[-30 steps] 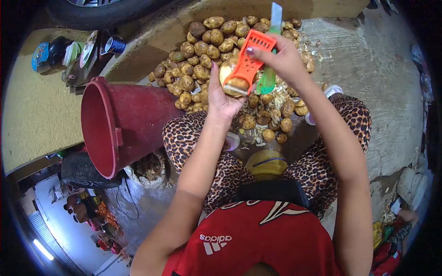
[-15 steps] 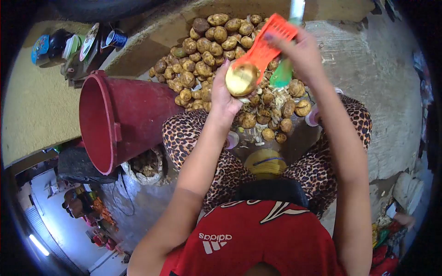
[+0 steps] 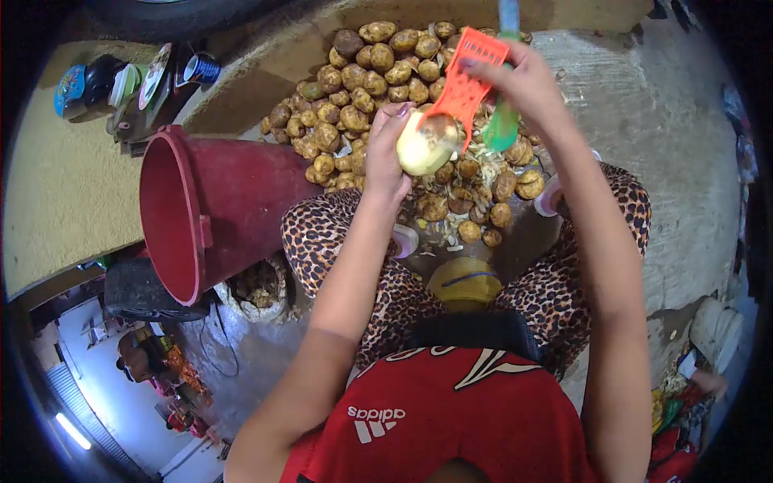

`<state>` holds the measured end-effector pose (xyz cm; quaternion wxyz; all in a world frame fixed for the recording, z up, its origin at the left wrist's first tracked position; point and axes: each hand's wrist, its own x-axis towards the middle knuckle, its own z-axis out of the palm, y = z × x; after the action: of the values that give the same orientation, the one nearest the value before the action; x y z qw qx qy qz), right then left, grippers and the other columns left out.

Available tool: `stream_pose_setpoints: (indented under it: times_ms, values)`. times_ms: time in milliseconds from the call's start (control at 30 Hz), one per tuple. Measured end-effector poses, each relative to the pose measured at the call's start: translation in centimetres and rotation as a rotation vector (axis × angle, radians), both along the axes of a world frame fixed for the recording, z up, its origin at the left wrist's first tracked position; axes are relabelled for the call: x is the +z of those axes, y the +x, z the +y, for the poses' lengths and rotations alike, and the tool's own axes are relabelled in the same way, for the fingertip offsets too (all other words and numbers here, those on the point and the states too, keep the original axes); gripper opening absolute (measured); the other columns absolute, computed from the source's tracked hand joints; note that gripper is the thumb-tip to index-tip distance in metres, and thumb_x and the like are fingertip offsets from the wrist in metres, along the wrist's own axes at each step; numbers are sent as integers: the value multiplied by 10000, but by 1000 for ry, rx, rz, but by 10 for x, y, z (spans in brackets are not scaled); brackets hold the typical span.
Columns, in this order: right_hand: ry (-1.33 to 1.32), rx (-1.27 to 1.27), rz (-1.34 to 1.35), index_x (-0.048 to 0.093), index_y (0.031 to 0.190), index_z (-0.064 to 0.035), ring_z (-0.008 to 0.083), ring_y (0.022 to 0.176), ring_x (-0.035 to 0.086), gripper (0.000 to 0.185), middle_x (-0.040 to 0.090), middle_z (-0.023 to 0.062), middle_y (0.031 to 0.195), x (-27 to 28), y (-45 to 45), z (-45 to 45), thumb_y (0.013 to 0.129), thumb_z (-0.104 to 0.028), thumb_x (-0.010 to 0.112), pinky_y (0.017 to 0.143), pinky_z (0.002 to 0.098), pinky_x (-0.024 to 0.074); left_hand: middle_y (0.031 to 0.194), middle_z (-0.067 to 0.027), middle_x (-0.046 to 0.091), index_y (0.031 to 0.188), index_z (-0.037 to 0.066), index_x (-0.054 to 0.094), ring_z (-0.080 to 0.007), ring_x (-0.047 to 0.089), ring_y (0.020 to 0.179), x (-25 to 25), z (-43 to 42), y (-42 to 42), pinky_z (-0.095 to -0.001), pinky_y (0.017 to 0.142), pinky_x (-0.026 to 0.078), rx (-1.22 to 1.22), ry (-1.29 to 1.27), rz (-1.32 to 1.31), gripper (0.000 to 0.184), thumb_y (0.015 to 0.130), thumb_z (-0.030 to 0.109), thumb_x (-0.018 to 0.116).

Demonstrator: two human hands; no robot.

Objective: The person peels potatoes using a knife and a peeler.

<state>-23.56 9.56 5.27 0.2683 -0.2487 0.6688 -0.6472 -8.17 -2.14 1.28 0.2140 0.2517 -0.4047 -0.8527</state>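
Note:
My left hand is closed round a large, mostly peeled potato, pale yellow with a brown patch of skin at its upper right. My right hand grips an orange plastic peeler, whose forked end rests against the potato's upper right side. In the same hand is a green tool with a bluish-grey end sticking up past the fingers; it looks like a knife, but the grip hides its middle. Unpeeled brown potatoes are heaped beyond both hands, and pale peelings lie among those below.
A dark red bucket lies tipped at the left, its mouth facing left. Below it stands an open sack. Between my knees is a yellow container with a blue strip across it. Dishes and a mug sit on the upper-left ledge.
The peeler has swung more upright and its forked end has shifted slightly right and down on the potato. The potato has turned in my left hand. The green tool moved a little right.

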Motion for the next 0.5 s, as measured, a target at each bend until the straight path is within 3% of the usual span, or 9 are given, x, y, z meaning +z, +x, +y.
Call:
stream_pose_setpoints:
  times_ms: [67, 167, 267, 400, 500]
  values:
    - [-82, -140, 58, 592, 934, -1, 85, 646, 576, 230, 623, 45, 789, -3, -20, 0, 772, -154, 652, 542, 212, 462, 900, -87, 562, 966, 26, 464, -153, 578, 805, 4, 1, -1, -298, 729, 490, 8, -27, -11, 173, 857, 160, 479]
    - [-93, -183, 15, 598, 917, -1, 87, 582, 549, 220, 619, 48, 758, 2, -32, 8, 783, -170, 641, 501, 221, 439, 990, -105, 554, 1039, 16, 481, -213, 564, 937, 4, -3, 5, -347, 815, 486, -82, -15, 7, 251, 856, 189, 472]
    - [-31, -144, -42, 599, 907, 0, 85, 555, 539, 213, 617, 48, 738, -3, -31, 7, 786, -171, 635, 480, 221, 427, 1035, -96, 533, 1073, 35, 458, -206, 541, 982, 5, -2, 9, -347, 825, 489, -145, 52, 52, 372, 807, 266, 574]
    - [-7, -116, -159, 592, 908, 0, 78, 540, 528, 200, 612, 40, 727, -9, -22, 4, 783, -151, 633, 471, 218, 419, 1083, -76, 485, 1144, 109, 371, -219, 528, 994, 1, -4, 12, -354, 834, 484, -206, -13, 121, 663, 632, 253, 767]
    - [-22, -108, -231, 587, 898, -6, 75, 524, 515, 184, 602, 31, 709, -12, -21, 1, 783, -144, 632, 469, 215, 413, 1073, -79, 487, 1133, 98, 375, -221, 527, 993, 3, -1, 13, -357, 838, 484, -184, -95, 142, 657, 621, 194, 776]
